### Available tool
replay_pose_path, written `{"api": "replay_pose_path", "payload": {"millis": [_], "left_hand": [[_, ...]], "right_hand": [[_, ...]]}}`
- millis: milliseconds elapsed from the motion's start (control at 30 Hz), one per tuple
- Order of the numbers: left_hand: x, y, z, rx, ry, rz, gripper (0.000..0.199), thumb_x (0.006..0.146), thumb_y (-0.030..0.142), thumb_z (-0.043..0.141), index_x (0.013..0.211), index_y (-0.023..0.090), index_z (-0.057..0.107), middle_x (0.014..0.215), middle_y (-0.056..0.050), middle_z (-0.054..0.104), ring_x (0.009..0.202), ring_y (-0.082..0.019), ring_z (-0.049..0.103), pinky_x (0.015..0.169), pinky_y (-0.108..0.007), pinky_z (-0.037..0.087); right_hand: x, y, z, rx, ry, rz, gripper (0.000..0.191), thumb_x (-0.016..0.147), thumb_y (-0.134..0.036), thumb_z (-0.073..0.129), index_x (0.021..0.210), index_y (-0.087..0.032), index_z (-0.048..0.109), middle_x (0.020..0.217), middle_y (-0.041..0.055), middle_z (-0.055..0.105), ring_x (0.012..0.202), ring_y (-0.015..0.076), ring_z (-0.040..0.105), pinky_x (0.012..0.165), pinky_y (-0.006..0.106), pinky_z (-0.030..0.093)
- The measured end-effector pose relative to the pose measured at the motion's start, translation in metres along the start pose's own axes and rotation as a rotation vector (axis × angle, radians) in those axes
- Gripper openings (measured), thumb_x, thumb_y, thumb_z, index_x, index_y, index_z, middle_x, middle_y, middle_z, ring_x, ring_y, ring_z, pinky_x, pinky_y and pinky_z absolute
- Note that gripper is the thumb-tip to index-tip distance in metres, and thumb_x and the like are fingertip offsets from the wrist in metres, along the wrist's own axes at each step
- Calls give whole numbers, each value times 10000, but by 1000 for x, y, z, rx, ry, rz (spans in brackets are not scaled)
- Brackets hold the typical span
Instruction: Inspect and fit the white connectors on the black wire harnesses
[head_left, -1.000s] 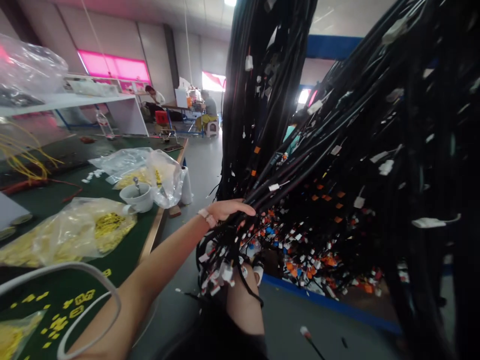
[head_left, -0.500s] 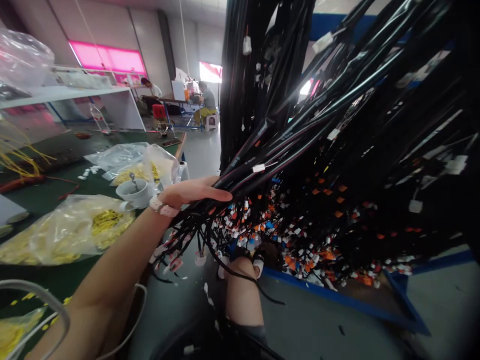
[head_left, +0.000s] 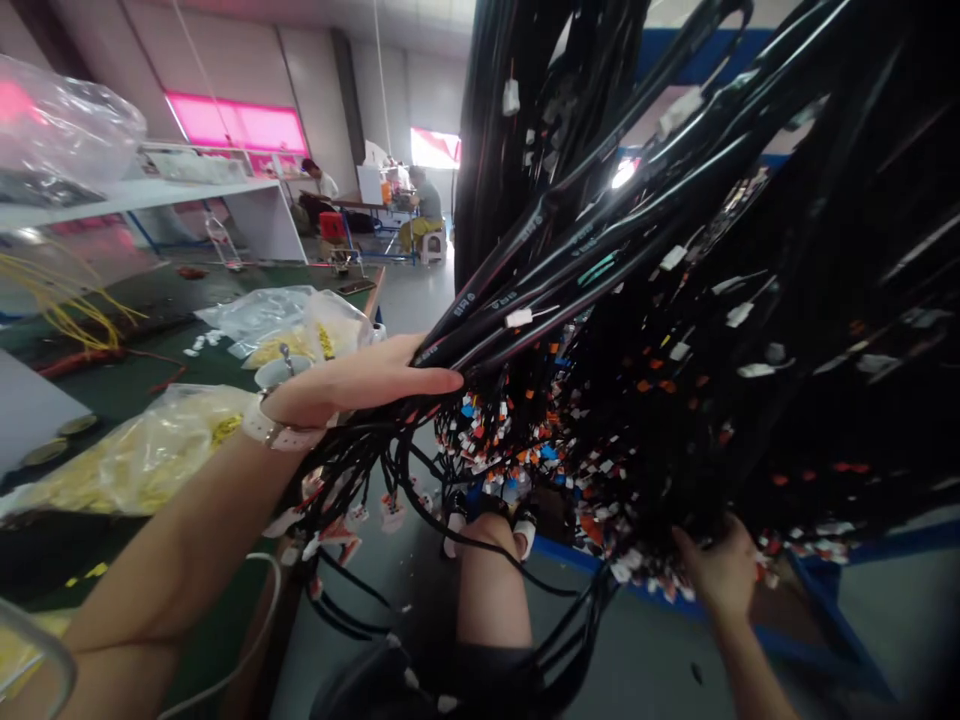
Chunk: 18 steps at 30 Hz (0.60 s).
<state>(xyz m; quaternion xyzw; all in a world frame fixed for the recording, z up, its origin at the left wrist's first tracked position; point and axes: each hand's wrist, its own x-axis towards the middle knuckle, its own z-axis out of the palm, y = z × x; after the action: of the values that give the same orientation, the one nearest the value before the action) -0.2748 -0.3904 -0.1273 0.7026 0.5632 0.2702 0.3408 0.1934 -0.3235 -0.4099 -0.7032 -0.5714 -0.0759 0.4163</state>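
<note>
A thick bundle of black sleeved cables [head_left: 510, 290] slants down from the upper right, with a small white connector on it. My left hand [head_left: 360, 380], a white band at its wrist, is closed round this bundle, thumb across the top. Below the hand the cable ends hang loose with white and orange connectors [head_left: 391, 510]. My right hand [head_left: 720, 570] is at the lower right, against the dark mass of hanging cables [head_left: 675, 430]. Its thumb points up at the left, while the other fingers are largely lost among the cables, so its grip is unclear.
At left a green-topped table [head_left: 187, 545] bears plastic bags of yellow parts [head_left: 127, 470] and a cup [head_left: 274, 372]. A blue frame [head_left: 847, 610] stands under the hanging cables. More cables drape near my legs [head_left: 491, 585]. Two people sit at benches far back.
My right hand has come into view at the lower right, at the hanging cables. My left hand keeps its hold on the bundle. More cables now show near my lap.
</note>
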Motion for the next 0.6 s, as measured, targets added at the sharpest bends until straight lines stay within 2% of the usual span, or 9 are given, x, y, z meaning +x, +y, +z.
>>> {"api": "replay_pose_path", "payload": {"millis": [100,167,233,300,367,433,467,533,600], "left_hand": [[1,3,7,24,34,-5,284,769,431,612,893,178,651,633,14,595,600,-143,545,581,-230,427],[3,2,11,29,36,-10,298,781,432,600,924,173,639,653,14,595,598,-137,540,576,-227,414],[6,-1,13,25,21,-10,315,790,441,593,948,170,625,663,17,591,589,-132,534,568,-224,406],[8,-4,14,19,-4,-4,327,796,449,592,963,169,614,671,21,587,585,-126,531,566,-221,405],[10,-6,14,21,-20,10,332,801,460,592,960,170,611,673,22,586,581,-120,529,563,-216,403],[11,-6,14,37,-24,20,335,805,471,589,952,171,615,670,21,588,578,-120,528,557,-215,399],[12,-6,14,46,-20,20,335,806,473,588,949,172,617,667,21,589,577,-121,527,553,-216,398],[12,-5,14,58,-11,9,333,810,473,585,951,174,619,663,21,590,577,-124,528,550,-220,400],[13,-5,15,58,-12,-2,338,813,477,584,963,176,617,658,23,587,578,-126,529,552,-222,405]], "right_hand": [[-56,-43,34,35,-134,-126,817,775,-613,459,1331,-17,418,1288,300,459,1268,408,381,977,527,356],[-112,-74,54,42,-408,-99,818,771,-647,437,1351,-70,415,1423,288,337,1324,406,334,986,528,362],[-164,-94,69,-3,-589,140,914,738,-720,406,1406,-99,346,1483,291,258,1336,447,315,928,580,399],[-204,-97,78,-75,-610,357,990,692,-790,366,1414,-113,333,1477,318,263,1318,508,308,868,671,391],[-228,-84,81,-127,-530,422,949,742,-741,263,1437,-96,280,1516,321,162,1389,492,168,937,725,286],[-240,-59,78,-157,-428,506,924,700,-688,307,1434,-128,301,1527,299,173,1405,472,156,954,736,253],[-242,-45,76,-135,-430,595,977,615,-666,393,1419,-114,328,1502,330,211,1367,514,226,911,746,289],[-241,-15,66,-86,-471,656,949,521,-573,473,1351,-117,429,1310,375,467,1098,548,541,721,711,419],[-231,14,53,-48,-471,673,777,499,-532,446,1212,-248,565,1087,274,649,797,509,658,558,669,432]]}}
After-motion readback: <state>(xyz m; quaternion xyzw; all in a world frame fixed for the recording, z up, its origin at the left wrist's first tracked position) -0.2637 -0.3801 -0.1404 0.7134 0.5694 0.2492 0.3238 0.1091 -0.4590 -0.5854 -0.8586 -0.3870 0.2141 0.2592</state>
